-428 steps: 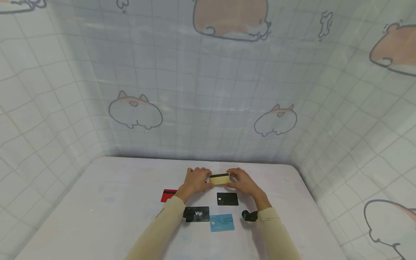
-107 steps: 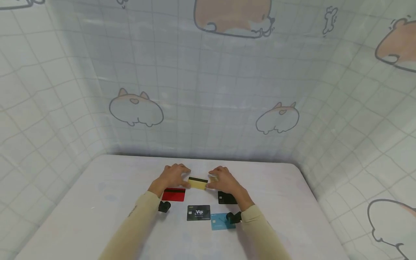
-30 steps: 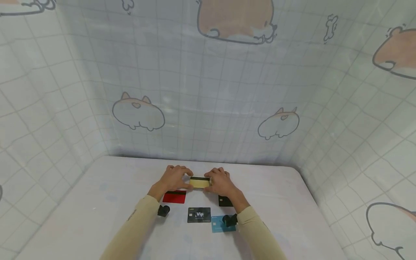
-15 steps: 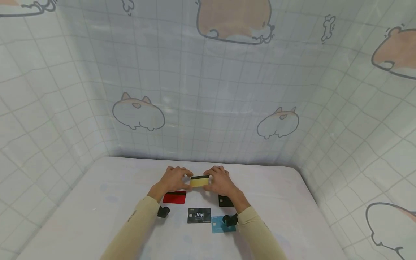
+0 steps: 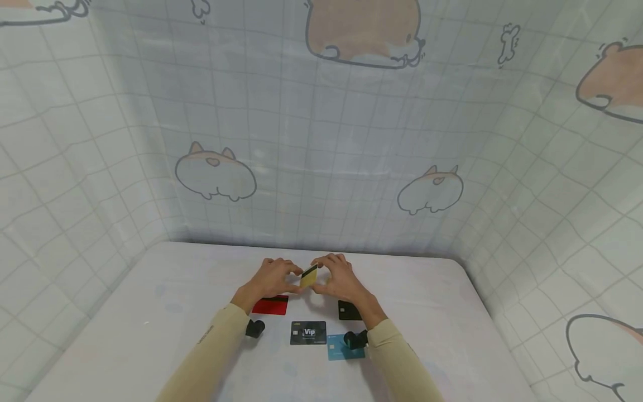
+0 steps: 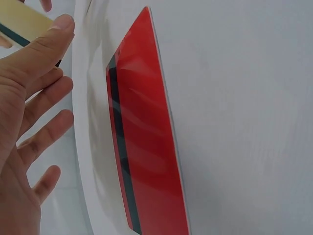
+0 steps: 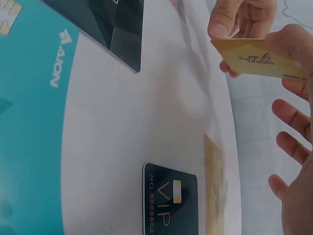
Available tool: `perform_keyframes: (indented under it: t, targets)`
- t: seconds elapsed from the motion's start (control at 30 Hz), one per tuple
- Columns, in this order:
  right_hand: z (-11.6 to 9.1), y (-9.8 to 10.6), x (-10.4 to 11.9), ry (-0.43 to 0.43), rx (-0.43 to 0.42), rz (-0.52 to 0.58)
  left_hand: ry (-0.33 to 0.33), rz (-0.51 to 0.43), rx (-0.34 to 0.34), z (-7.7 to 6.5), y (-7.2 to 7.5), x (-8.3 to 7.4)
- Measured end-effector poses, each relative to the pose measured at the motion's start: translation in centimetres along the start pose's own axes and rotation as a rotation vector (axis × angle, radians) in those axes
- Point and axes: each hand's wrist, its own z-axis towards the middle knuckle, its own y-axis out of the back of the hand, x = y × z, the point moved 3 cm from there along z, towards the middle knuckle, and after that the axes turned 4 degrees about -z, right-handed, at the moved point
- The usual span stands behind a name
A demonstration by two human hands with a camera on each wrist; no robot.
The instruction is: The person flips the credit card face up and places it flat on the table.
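Note:
A gold card [image 5: 308,276] with a dark stripe is held above the table, tilted, between both hands. My left hand [image 5: 271,277] pinches one end with thumb and fingers; its other fingers are spread in the left wrist view. With thumb and forefinger my right hand [image 5: 340,278] pinches the opposite end. In the right wrist view the held card's VIP-lettered face [image 7: 257,59] shows. Below the left hand lies a red card [image 6: 144,127] with a black stripe. Near the right wrist lies a black VIP card [image 7: 170,200], and a second gold card [image 7: 213,186] lies beside it.
Nearer on the white table [image 5: 125,324] lie a dark grey Vip card [image 5: 308,333] and a blue card [image 5: 339,349], partly hidden by the right wrist's black camera [image 5: 355,339]. A patterned curtain [image 5: 321,139] rises behind the table and along the sides.
Compared with 14.3 seconds ago, both hands are further left. Over the last half second, the held gold card has turned from nearly level to a steep slant, and the hands have come closer together.

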Motion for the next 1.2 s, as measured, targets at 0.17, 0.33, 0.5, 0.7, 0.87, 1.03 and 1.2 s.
perform_keyframes:
  t: [0.17, 0.33, 0.5, 0.7, 0.87, 1.03, 1.2]
  targets:
    - [0.1, 0.0, 0.4, 0.01, 0.006, 0.083, -0.015, -0.025, 0.013, 0.0, -0.2, -0.4]
    - [0.2, -0.2, 0.6, -0.002, 0.035, 0.179, -0.024, -0.038, 0.02, 0.0, -0.3, -0.9]
    - [0.1, -0.5, 0.7, -0.017, 0.07, 0.22, -0.023, -0.035, 0.017, 0.0, -0.6, -1.1]
    - [0.0, -0.5, 0.8, -0.007, 0.074, 0.255, -0.024, -0.046, 0.014, -0.1, -0.8, -1.1]
    - [0.0, -0.5, 0.7, -0.016, 0.076, 0.275, -0.027, -0.055, 0.012, -0.2, -0.6, -1.0]
    - [0.0, -0.4, 0.7, -0.009, 0.068, 0.275, -0.009, -0.098, 0.001, -0.5, -0.1, -0.8]
    - [0.0, -0.4, 0.7, -0.012, 0.065, 0.212, -0.009, -0.119, -0.02, -0.7, 0.3, -0.7]
